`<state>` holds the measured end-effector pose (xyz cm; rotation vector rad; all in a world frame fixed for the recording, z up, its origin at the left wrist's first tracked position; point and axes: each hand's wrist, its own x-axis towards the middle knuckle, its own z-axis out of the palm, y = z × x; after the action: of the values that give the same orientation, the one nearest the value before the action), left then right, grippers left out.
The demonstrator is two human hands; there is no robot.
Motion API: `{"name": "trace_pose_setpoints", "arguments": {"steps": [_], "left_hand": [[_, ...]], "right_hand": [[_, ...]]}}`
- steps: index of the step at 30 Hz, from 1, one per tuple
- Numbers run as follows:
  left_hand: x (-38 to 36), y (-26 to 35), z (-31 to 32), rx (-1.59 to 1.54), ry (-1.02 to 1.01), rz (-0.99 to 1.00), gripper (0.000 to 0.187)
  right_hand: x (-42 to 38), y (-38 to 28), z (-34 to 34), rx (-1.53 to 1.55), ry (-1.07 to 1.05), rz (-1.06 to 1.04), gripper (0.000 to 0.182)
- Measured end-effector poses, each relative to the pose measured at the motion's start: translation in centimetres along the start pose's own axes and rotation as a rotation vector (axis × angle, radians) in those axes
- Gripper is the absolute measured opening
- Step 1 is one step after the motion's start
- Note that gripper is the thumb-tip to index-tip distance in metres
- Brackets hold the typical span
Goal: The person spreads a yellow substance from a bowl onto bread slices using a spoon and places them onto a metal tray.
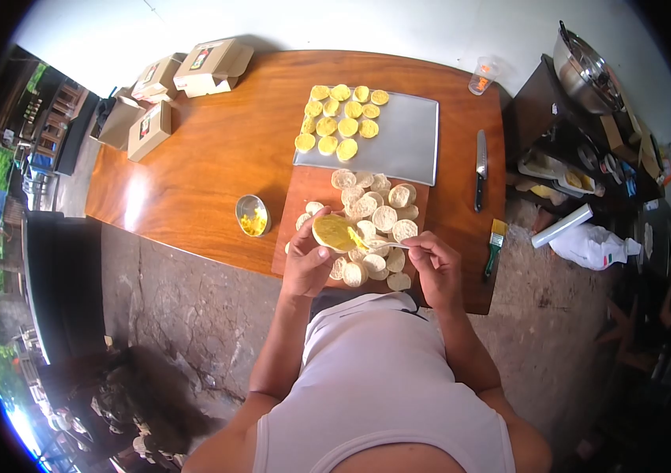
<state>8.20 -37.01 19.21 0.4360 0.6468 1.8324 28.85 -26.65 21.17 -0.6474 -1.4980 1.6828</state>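
Observation:
My left hand point(306, 260) holds up a round bread slice point(332, 233) with a yellow spread on its face. In my right hand point(436, 266) is a light-coloured utensil point(387, 243), its tip with some yellow spread at the slice's right edge. Below both hands, many plain bread rounds point(383, 217) lie piled on a reddish-brown board point(301, 188). Beyond the board, a metal tray point(408, 134) bears rows of yellow-coated rounds point(347, 127) on its left side. A small metal bowl point(253, 216) with yellow spread stands left of the board.
Cardboard boxes point(209, 68) stand at the wooden table's point(193, 158) back left. On the right are a knife point(481, 169), a green-handled brush point(495, 248) and a clear plastic cup point(484, 76). A dark shelf point(536, 102) with a large metal bowl point(585, 67) adjoins the right side.

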Motion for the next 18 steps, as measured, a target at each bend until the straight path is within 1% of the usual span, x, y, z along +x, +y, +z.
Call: {"name": "trace_pose_setpoints", "arguments": {"steps": [1, 2, 4, 5, 7, 8, 11, 13, 14, 16, 17, 18], "left_hand": [[0.0, 0.0, 0.0, 0.001, -0.001, -0.001, 0.062], [0.1, 0.0, 0.1, -0.006, -0.001, 0.003, 0.062], [0.1, 0.0, 0.1, -0.014, 0.003, 0.011, 0.061], [0.1, 0.0, 0.1, 0.017, 0.020, 0.014, 0.059], [0.2, 0.1, 0.2, 0.046, 0.038, 0.017, 0.058], [0.3, 0.2, 0.3, 0.063, 0.038, 0.022, 0.056], [0.4, 0.3, 0.3, 0.085, 0.040, 0.035, 0.054], [0.5, 0.3, 0.3, 0.090, 0.045, 0.045, 0.054], [0.6, 0.3, 0.4, 0.088, 0.050, 0.050, 0.054], [0.6, 0.1, 0.3, 0.085, 0.056, 0.057, 0.054], [0.6, 0.0, 0.2, 0.092, 0.057, 0.065, 0.054], [0.6, -0.1, 0.2, 0.099, 0.057, 0.074, 0.054]], "right_hand": [[0.1, -0.3, 0.2, -0.067, -0.032, -0.049, 0.014], [0.1, -0.3, 0.4, -0.066, -0.032, -0.049, 0.014], [0.3, -0.1, 0.5, -0.140, -0.040, -0.165, 0.013], [0.3, -0.2, 0.5, -0.139, -0.044, -0.165, 0.013], [0.5, -0.3, 0.2, -0.339, -0.079, -0.292, 0.013], [0.5, -0.5, 0.2, -0.340, -0.079, -0.291, 0.013], [0.6, -0.7, 0.4, -0.317, -0.099, -0.240, 0.014], [0.4, -0.5, 0.6, -0.160, -0.096, -0.129, 0.013], [0.3, -0.5, 0.8, -0.160, -0.097, -0.128, 0.013], [0.2, -0.6, 1.0, -0.057, -0.073, 0.010, 0.014], [0.1, 0.0, 1.0, -0.058, -0.073, 0.011, 0.014], [0.1, 0.8, 1.0, 0.100, -0.047, 0.109, 0.015]]}}
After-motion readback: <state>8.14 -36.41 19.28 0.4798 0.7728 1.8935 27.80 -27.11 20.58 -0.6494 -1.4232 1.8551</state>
